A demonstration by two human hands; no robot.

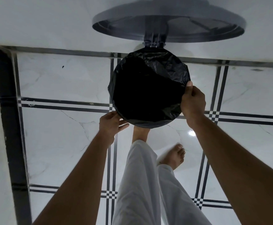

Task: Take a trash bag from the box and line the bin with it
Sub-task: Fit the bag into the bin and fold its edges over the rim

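Note:
A round bin stands on the floor by the wall, its grey lid (pixel 168 21) swung up and open behind it. A black trash bag (pixel 148 88) fills the bin's mouth, its glossy edge folded over the rim. My right hand (pixel 192 101) pinches the bag's edge at the right side of the rim. At the near left of the rim, my left hand (pixel 111 124) touches the bag's folded edge with fingers spread. No trash bag box is in view.
The floor (pixel 64 140) is white marble tile with black stripe borders. A white wall (pixel 35 21) runs behind the bin, and another lies at the left. My legs in white trousers (pixel 142 184) and bare feet stand just before the bin.

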